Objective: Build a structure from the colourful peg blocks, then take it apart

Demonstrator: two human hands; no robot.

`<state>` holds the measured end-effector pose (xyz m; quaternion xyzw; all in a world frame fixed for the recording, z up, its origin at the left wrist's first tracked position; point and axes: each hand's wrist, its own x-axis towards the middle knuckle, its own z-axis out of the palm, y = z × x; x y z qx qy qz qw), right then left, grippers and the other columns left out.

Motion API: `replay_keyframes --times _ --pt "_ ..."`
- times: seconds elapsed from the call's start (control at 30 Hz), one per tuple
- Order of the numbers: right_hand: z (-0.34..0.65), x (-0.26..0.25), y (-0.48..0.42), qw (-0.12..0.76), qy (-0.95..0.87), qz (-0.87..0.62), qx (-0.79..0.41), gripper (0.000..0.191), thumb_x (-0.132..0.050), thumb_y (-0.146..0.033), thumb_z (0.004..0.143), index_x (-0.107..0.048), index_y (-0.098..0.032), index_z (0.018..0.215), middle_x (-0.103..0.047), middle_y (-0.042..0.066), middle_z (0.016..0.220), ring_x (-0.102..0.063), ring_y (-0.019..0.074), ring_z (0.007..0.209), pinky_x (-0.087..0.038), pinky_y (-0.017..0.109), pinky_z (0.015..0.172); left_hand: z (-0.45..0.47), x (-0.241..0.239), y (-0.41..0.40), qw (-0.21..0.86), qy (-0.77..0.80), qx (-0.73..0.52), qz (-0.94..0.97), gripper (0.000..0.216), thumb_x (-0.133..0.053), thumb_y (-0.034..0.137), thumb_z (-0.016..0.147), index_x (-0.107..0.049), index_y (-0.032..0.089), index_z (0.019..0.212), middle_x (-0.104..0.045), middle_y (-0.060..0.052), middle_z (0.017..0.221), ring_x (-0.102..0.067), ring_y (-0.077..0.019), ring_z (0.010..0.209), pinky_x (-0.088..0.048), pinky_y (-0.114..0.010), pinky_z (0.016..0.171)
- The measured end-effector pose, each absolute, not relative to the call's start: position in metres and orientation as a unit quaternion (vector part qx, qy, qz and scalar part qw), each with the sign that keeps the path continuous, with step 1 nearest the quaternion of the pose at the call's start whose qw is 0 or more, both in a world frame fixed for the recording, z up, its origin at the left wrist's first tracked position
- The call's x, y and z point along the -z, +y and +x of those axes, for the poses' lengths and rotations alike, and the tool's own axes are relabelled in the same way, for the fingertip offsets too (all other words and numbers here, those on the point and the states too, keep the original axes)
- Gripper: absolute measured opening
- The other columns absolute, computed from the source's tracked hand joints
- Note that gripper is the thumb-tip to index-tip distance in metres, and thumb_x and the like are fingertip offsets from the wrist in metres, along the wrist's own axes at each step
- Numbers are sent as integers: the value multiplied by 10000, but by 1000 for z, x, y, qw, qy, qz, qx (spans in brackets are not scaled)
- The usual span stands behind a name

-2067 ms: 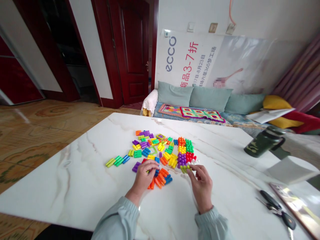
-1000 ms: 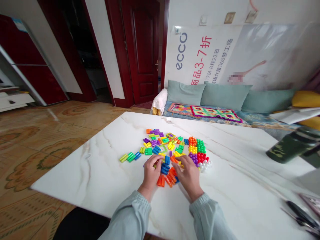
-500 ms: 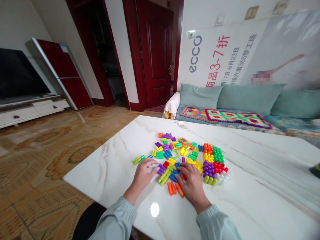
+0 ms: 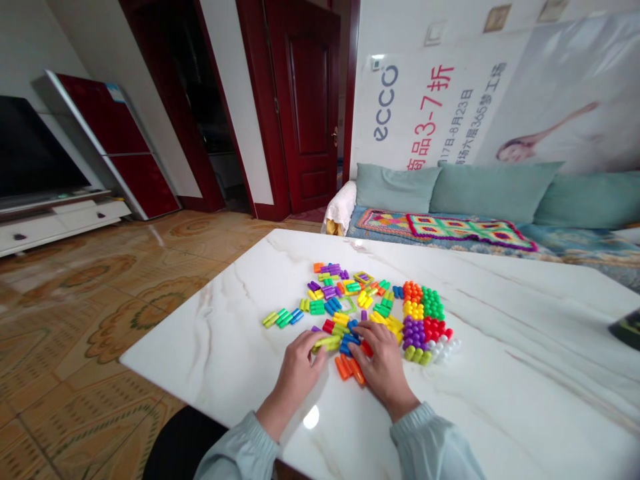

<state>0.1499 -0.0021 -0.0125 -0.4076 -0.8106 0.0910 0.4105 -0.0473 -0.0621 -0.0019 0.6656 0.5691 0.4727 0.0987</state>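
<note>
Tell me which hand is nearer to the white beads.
Right. The right hand is left of the white beads, apart from them; the left hand is farther left.

A tubular lime piece [image 4: 330, 342] is held at its left end, its right end just beside blue pieces [image 4: 349, 344]; orange pieces [image 4: 343, 368] are laid nearer.

Two hands [image 4: 297, 363], three cushions [image 4: 495, 191]

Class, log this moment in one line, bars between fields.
left hand: at lime pieces | right hand: at blue pieces | multicolored cluster: right of both
</note>
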Motion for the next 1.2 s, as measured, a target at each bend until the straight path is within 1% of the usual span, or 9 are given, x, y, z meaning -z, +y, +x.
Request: replay_keyframes --times 0.13,0.23,0.33,0.5,0.7,0.97,1.07,1.13,1.2 --pt "151 8 -6 436 -817 -351 -141 411 -609 -414 935 -614 -222 1299 -668 109 1182 -614 268 1081 -500 419 917 -38 -12 -48 289 519 -521 613 197 -642 189 818 -746 182 986 -740 -77 943 -687 -189 813 -561 -282 709" --pt "150 8 -8 426 -822 -327 -187 292 -575 -368 960 -668 -228 1198 -707 82 1024 -648 233 948 -522 371 830 -26 -11 -33 405 485 -576 519 237 -752 251 743 -741 158 960 -747 -97 915 -694 -207 806 -569 -318 734" --pt "150 11 -7 442 -793 -360 -214 217 -589 -363 948 -705 -205 1041 -708 62 882 -657 215 831 -524 338 748 -13 -5 -23 458 462 -613 448 289 -796 325 715 -735 159 943 -743 -106 895 -692 -214 806 -568 -338 747" --pt "149 15 -6 448 -764 -389 -254 202 -634 -388 912 -721 -207 942 -721 36 815 -659 186 728 -516 288 661 -2 -1 -24 446 451 -604 482 229 -789 352 729 -733 168 852 -713 -74 832 -665 -198 787 -551 -321 740" --pt "148 17 -7 443 -764 -402 -241 210 -683 -411 866 -715 -207 902 -712 25 776 -641 176 670 -517 275 611 -11 1 -21 419 482 -661 394 309 -769 429 753 -607 166 734 -545 44 595 -502 -88 532 -410 -216 524" --pt "148 19 1 552 -668 -426 -260 339 -615 -394 906 -662 -182 1167 -727 90 1015 -671 179 743 -578 318 682 -19 3 -20 450 409 -717 341 425 -692 523 833 -461 194 696 -438 83 544 -401 -61 475 -335 -189 473" --pt "149 14 -1 558 -666 -427 -250 263 -586 -374 927 -675 -188 1090 -711 83 979 -645 165 719 -557 295 649 -17 3 -25 431 435 -685 395 389 -614 521 895 -543 179 724 -409 82 531 -371 -62 461 -306 -192 455" --pt "150 13 -4 551 -682 -413 -248 237 -601 -375 920 -681 -196 1052 -704 63 928 -638 164 721 -548 291 653 -17 2 -28 399 465 -646 455 350 -598 504 907 -652 165 839 -496 50 580 -435 -82 495 -362 -204 478" --pt "150 12 -7 537 -702 -390 -259 268 -633 -381 897 -674 -204 1095 -704 48 909 -632 162 704 -546 290 649 -16 2 -30 349 473 -607 535 305 -608 442 909 -717 164 971 -634 -20 742 -580 -134 647 -481 -243 603"
